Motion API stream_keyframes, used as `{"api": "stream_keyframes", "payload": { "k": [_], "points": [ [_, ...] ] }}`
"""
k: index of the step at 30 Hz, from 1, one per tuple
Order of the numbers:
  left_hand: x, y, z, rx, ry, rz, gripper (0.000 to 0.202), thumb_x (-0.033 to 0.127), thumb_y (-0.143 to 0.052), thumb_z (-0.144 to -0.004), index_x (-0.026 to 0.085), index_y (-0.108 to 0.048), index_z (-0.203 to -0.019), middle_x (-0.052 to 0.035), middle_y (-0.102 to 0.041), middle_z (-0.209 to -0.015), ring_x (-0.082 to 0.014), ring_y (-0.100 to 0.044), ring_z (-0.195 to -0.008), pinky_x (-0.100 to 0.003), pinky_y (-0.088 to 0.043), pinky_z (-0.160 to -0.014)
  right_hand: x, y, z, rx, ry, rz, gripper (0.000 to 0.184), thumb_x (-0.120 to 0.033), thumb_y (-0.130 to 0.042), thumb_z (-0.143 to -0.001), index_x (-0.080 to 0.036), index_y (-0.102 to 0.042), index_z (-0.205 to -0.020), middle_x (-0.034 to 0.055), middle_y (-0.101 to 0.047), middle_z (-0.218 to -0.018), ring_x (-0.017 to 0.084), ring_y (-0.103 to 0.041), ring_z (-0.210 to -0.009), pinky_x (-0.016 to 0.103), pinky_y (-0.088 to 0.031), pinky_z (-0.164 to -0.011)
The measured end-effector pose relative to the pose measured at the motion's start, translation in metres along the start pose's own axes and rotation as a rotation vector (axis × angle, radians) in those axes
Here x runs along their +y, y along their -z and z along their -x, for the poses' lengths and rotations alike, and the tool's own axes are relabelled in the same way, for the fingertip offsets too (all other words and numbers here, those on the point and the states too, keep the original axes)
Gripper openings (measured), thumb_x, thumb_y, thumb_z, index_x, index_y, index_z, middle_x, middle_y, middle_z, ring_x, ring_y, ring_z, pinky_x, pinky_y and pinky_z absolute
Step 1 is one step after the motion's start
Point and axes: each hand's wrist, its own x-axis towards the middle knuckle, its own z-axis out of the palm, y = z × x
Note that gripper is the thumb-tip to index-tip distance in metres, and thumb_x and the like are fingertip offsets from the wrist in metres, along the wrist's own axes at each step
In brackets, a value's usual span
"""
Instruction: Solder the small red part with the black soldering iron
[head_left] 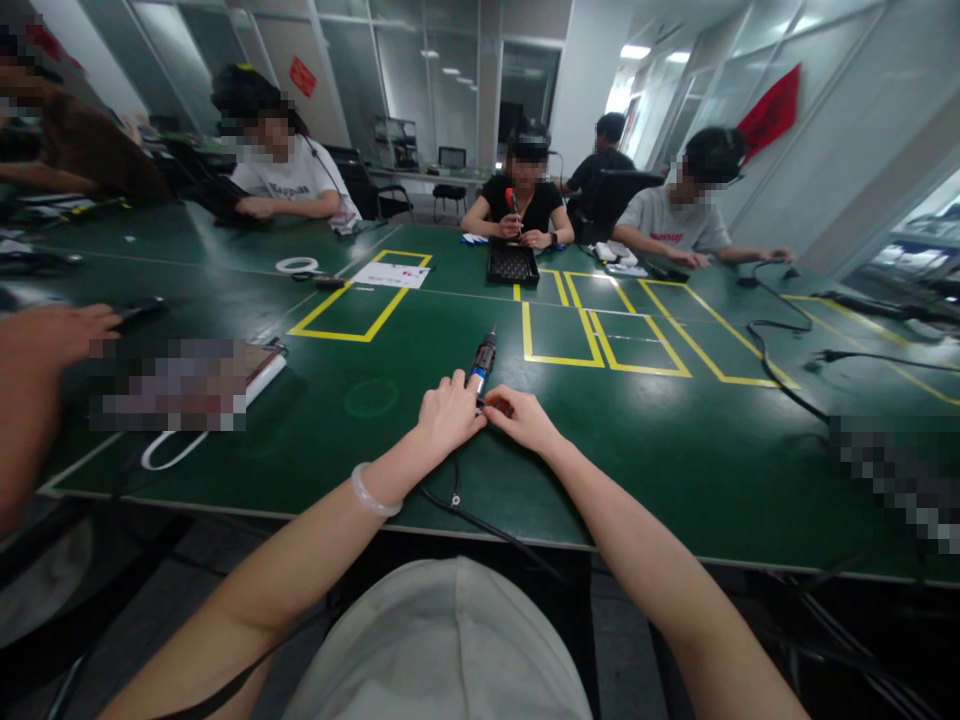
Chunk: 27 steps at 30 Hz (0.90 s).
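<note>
A corded electric screwdriver (pixel 484 360), dark with a blue band, lies on the green table with its thin metal tip pointing away from me. My left hand (pixel 448 412) is closed over its rear part, and a pale bracelet circles that wrist. My right hand (pixel 523 418) is closed too, thumb and fingertips pinching at the tool's tail end beside the left fingers. My hands cover most of that end. A black cable (pixel 480 522) with a small ring on it trails from under my left hand to the table's front edge.
Yellow tape rectangles (pixel 562 360) mark the green table (pixel 360 460). To the left are a blurred-out tablet-like item (pixel 191 385), a white ring (pixel 297 265) and a co-worker's arm (pixel 30 380). Across sits a person with a black tray (pixel 514 265). Black cables (pixel 780 370) run along the right.
</note>
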Motion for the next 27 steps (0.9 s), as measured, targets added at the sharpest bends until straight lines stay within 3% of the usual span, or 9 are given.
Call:
{"api": "stream_keyframes", "payload": {
  "k": [15,21,27],
  "points": [
    [-0.040,0.001,-0.002,-0.009,-0.009,-0.054,0.060,0.054,-0.056,-0.087,0.034,-0.040,-0.141,-0.0110,-0.052,-0.117,-0.0290,-0.058,-0.102,-0.038,-0.048,-0.081,0.009,0.001,0.000,-0.006,-0.005,0.014,0.014,-0.024,-0.057,-0.088,-0.019,-0.062,-0.100,0.0015,-0.067,-0.088,0.012,-0.057,-0.068,0.025,-0.044,-0.068],
    [-0.072,-0.002,-0.011,-0.040,0.050,-0.059,0.059,0.057,-0.052,-0.089,0.033,-0.041,-0.141,-0.0131,-0.050,-0.124,-0.0315,-0.056,-0.107,-0.041,-0.047,-0.086,0.010,0.001,-0.001,-0.013,-0.015,0.023,0.014,-0.023,-0.057,-0.088,-0.020,-0.063,-0.100,0.0011,-0.066,-0.086,0.012,-0.056,-0.067,0.025,-0.044,-0.067],
    [-0.119,-0.007,-0.031,-0.080,0.138,-0.047,0.062,0.061,-0.048,-0.088,0.032,-0.041,-0.142,-0.0152,-0.048,-0.127,-0.0336,-0.056,-0.108,-0.044,-0.048,-0.086,0.010,0.001,-0.001,-0.020,-0.019,0.021,0.014,-0.023,-0.057,-0.088,-0.019,-0.064,-0.099,0.0014,-0.067,-0.086,0.012,-0.057,-0.068,0.025,-0.044,-0.067]
  ]
}}
